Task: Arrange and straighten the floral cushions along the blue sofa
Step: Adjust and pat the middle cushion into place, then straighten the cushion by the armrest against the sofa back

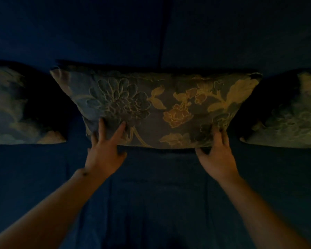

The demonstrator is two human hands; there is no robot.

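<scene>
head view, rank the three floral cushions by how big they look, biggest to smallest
1. Middle cushion: wholly in view, nearest, largest by far; left hand and right hand at its lower corners.
2-3. Left cushion and right cushion: both cut by the frame edges, so no ranking between them.

Dim light, dark shadow patch at the view's lower edge

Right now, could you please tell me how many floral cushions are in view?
3: a middle cushion, a left cushion, a right cushion; both outer ones are cropped, and more may lie beyond.
</scene>
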